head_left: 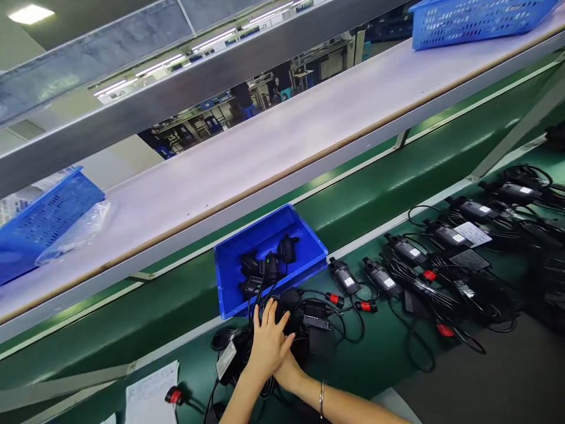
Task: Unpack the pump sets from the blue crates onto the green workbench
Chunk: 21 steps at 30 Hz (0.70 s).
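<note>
My left hand (267, 338) lies over a tangle of black cables (241, 338), its fingers stretched out and apart, just in front of a blue bin (315, 265). Beneath and beside it is my right hand (288, 370), with a bracelet on the wrist; its fingers are mostly hidden behind the left hand. Several black pump-like units (271, 268) sit in the bin, with cables running out over its front rim. A black block with a label (226, 360) rests left of my hands. To their right are a ribbed black block (316, 321) and red-banded connectors (335, 300).
More black pump-like units (344, 275) with white labels and coiled cables line the green bench to the right. A written sheet (152, 391) and another red-banded connector (174, 395) lie at left. The raised shelf (265, 159) carries blue baskets (481, 26) at both ends.
</note>
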{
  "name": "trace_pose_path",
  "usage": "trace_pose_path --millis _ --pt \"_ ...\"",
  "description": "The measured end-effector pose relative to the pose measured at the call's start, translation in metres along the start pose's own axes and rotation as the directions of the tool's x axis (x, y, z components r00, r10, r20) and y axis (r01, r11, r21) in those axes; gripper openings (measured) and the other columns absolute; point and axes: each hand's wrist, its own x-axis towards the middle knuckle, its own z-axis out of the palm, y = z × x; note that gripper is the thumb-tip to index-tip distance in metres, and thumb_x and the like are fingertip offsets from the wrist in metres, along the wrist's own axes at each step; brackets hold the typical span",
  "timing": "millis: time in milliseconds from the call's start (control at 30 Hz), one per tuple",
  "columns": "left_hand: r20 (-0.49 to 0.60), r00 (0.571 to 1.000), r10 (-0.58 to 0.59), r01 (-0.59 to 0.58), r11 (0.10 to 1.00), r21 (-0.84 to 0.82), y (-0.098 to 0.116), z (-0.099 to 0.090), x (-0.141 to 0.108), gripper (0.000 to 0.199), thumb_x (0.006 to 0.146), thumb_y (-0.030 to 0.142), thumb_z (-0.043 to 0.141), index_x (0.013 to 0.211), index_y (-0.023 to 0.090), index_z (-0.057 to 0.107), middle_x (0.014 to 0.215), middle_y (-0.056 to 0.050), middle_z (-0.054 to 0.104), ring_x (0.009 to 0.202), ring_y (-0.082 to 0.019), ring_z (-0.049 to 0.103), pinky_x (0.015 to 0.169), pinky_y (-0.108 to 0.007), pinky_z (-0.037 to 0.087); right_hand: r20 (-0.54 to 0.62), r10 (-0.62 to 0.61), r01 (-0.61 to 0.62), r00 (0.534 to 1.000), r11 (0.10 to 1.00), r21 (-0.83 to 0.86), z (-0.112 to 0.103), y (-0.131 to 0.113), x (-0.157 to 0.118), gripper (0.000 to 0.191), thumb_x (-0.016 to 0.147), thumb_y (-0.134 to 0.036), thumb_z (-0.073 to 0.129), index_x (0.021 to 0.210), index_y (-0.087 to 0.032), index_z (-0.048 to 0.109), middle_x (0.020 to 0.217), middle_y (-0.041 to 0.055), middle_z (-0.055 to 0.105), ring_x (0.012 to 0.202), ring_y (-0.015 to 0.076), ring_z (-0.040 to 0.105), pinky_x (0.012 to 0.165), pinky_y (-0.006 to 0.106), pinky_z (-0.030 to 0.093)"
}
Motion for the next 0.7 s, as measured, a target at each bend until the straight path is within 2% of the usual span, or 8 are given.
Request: trace_pose_path --millis 133,233,300,333,400,433,567,700 --pt "0.011 0.997 -0.081 0.081 0.996 -0.031 0.002 0.024 -0.016 0.030 0.091 0.037 0.063 0.117 0.026 0.070 0.152 -0.009 0.052 0.146 -0.035 0.038 0.123 -0.068 0.017 0.160 -0.021 0.053 0.987 0.979 -0.199 -0.030 -0.014 -0.002 0.073 0.055 -0.042 0.090 0.122 -0.021 0.071 0.143 0.0127 0.058 0.138 0.0373 0.043 0.120 0.048 0.029" --pt "0.033 0.979 -0.200 0.202 0.979 -0.041 -0.002 0.037 -0.025 0.029 0.087 0.043 0.068 0.108 0.024 0.072 0.151 -0.012 0.053 0.146 -0.039 0.037 0.122 -0.073 0.016 0.153 0.006 0.046 0.988 0.941 -0.335 -0.103 -0.027 -0.005 0.083 0.033 -0.035 0.096 0.111 -0.018 0.075 0.121 0.0138 0.070 0.118 0.0407 0.058 0.104 0.046 0.048" --pt "0.054 0.972 -0.229 0.230 0.973 -0.023 0.000 0.041 -0.030 0.031 0.084 0.044 0.071 0.106 0.022 0.071 0.154 -0.014 0.049 0.148 -0.041 0.033 0.122 -0.074 0.015 -0.068 -0.022 -0.009 0.997 0.902 -0.431 -0.166 -0.034 -0.003 0.067 0.064 -0.045 0.081 0.124 -0.017 0.068 0.131 0.0179 0.063 0.128 0.0420 0.051 0.110 0.050 0.040" --pt "0.067 0.971 -0.228 0.229 0.973 -0.009 0.002 0.042 -0.033 0.033 0.084 0.043 0.073 0.107 0.021 0.071 0.156 -0.015 0.046 0.150 -0.041 0.032 0.123 -0.073 0.016 -0.204 -0.051 -0.052 0.978 0.883 -0.467 -0.196 -0.037 0.000 0.071 0.077 -0.047 0.068 0.139 -0.015 0.055 0.146 0.0206 0.050 0.140 0.0416 0.037 0.117 0.052 0.030" --pt "0.100 0.972 -0.212 0.211 0.977 0.022 0.007 0.042 -0.040 0.035 0.084 0.041 0.073 0.113 0.022 0.069 0.161 -0.013 0.040 0.152 -0.040 0.028 0.124 -0.072 0.018 -0.430 -0.068 -0.174 0.900 0.850 -0.498 -0.244 -0.039 0.010 0.094 0.080 -0.042 0.061 0.156 -0.001 0.022 0.159 0.0310 0.025 0.149 0.0466 0.014 0.120 0.061 0.016" --pt "0.115 0.972 -0.204 0.201 0.979 0.037 0.008 0.042 -0.042 0.036 0.085 0.040 0.072 0.116 0.022 0.068 0.162 -0.013 0.038 0.153 -0.039 0.027 0.124 -0.071 0.019 -0.490 -0.058 -0.225 0.870 0.837 -0.499 -0.260 -0.039 0.017 0.101 0.077 -0.039 0.063 0.156 0.001 0.015 0.157 0.0345 0.025 0.148 0.0492 0.015 0.118 0.064 0.016" --pt "0.142 0.965 -0.219 0.209 0.975 0.080 0.012 0.041 -0.047 0.038 0.087 0.039 0.070 0.121 0.022 0.066 0.164 -0.012 0.035 0.155 -0.038 0.021 0.124 -0.070 0.022 -0.541 0.018 -0.322 0.841 0.819 -0.474 -0.279 -0.038 0.031 0.097 0.068 -0.040 0.069 0.150 -0.003 0.033 0.135 0.0323 0.053 0.132 0.0511 0.043 0.109 0.065 0.033" --pt "0.168 0.960 -0.225 0.205 0.970 0.130 0.021 0.049 -0.043 0.040 0.086 0.024 0.065 0.126 0.019 0.064 0.166 -0.014 0.028 0.156 -0.037 0.016 0.123 -0.071 0.023 -0.493 0.095 -0.316 0.865 0.865 -0.389 -0.281 -0.054 -0.015 0.093 0.067 -0.059 0.068 0.141 -0.008 0.045 0.124 0.0254 0.064 0.116 0.0431 0.061 0.100 0.055 0.049"
